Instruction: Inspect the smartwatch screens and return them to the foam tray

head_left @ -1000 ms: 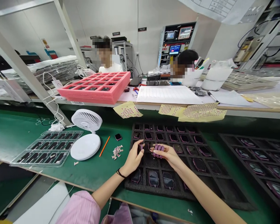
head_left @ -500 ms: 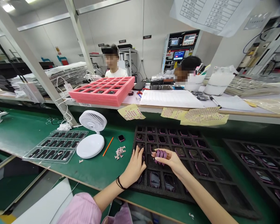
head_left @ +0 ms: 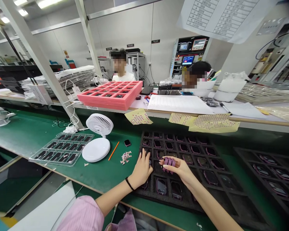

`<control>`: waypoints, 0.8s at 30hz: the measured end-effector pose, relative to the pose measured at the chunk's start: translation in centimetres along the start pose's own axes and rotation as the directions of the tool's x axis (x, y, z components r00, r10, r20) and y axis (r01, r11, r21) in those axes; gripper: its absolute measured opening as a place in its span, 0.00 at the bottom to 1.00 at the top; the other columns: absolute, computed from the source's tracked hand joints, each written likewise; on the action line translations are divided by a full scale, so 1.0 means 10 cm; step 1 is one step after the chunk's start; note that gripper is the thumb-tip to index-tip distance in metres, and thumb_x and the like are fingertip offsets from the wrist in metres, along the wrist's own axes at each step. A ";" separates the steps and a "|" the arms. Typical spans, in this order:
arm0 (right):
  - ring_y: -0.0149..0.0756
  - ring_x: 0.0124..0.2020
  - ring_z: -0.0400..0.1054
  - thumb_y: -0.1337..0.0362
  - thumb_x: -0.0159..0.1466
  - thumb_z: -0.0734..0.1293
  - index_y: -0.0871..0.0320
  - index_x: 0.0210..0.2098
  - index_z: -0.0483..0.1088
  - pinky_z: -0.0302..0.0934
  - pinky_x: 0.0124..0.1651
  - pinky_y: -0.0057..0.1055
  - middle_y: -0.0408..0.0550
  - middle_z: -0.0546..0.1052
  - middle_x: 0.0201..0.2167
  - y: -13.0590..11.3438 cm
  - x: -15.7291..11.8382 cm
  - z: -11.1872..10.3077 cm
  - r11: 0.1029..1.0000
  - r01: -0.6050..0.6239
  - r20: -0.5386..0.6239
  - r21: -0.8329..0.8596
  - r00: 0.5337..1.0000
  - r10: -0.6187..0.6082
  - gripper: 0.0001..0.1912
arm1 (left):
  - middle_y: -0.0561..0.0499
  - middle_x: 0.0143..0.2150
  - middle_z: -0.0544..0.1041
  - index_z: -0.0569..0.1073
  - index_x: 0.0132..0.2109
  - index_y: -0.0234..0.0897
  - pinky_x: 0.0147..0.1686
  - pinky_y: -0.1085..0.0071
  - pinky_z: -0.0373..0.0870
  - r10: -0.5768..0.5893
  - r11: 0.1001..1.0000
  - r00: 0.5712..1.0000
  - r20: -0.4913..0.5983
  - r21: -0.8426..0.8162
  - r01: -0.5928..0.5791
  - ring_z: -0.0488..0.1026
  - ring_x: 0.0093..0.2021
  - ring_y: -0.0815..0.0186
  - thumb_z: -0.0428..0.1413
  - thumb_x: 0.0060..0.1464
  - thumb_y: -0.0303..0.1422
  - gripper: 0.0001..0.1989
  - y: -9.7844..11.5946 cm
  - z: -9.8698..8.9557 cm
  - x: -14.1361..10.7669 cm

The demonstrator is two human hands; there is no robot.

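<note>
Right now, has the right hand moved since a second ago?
Yes, slightly: the right hand with its purple pieces sits closer to the near rim of the black foam tray, fingertips now below a cell.

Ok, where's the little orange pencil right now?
In the head view, the orange pencil lies on the green bench, left of the person's left hand, between the round white fan base and a small pile of pale bits.

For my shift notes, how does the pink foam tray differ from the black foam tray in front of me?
The pink foam tray sits up on the back bench; the black foam tray lies on the green bench below. The pink one's cells hold small dark items; the black one's hold purple-rimmed items. Both are foam grids of cells.
</note>
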State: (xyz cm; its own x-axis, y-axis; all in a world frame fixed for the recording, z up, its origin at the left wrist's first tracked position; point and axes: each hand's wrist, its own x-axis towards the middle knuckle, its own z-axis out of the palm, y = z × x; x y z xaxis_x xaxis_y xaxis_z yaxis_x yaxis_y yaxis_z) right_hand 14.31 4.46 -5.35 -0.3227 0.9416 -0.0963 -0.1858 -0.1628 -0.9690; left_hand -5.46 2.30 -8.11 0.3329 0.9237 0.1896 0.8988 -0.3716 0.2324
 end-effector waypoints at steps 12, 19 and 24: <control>0.49 0.41 0.76 0.54 0.43 0.79 0.58 0.38 0.77 0.69 0.48 0.42 0.53 0.81 0.37 0.03 -0.11 0.02 0.996 -0.086 0.114 -0.017 0.990 0.087 0.25 | 0.43 0.64 0.63 0.54 0.66 0.41 0.61 0.63 0.61 0.368 0.693 0.928 -0.061 -0.648 -0.318 0.61 0.63 0.58 0.60 0.53 0.37 0.37 0.25 -0.48 0.02; 0.49 0.40 0.75 0.49 0.51 0.74 0.57 0.44 0.75 0.72 0.40 0.40 0.53 0.80 0.39 0.05 -0.26 -0.20 0.991 -0.133 -0.004 -0.017 0.991 0.133 0.26 | 0.45 0.56 0.73 0.66 0.59 0.37 0.56 0.69 0.66 0.390 0.698 0.911 -0.134 -0.603 -0.387 0.70 0.55 0.61 0.62 0.50 0.36 0.29 0.36 -0.33 0.25; 0.50 0.41 0.75 0.44 0.61 0.63 0.56 0.53 0.69 0.70 0.43 0.47 0.55 0.79 0.39 0.11 -0.31 -0.57 0.992 0.011 -0.264 -0.126 0.963 -0.044 0.29 | 0.42 0.53 0.76 0.68 0.57 0.33 0.54 0.66 0.67 0.368 0.824 0.927 -0.070 -0.438 -0.360 0.73 0.51 0.57 0.64 0.46 0.42 0.33 0.42 -0.15 0.44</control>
State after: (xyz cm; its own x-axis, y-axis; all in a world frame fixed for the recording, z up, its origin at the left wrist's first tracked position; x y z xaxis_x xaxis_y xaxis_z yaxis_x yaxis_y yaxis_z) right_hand 20.40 3.05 -7.40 -0.0575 0.9922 -0.1103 -0.0707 -0.1142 -0.9909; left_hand -0.64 4.60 -4.83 0.6193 0.7134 0.3280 0.4956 -0.6792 0.5413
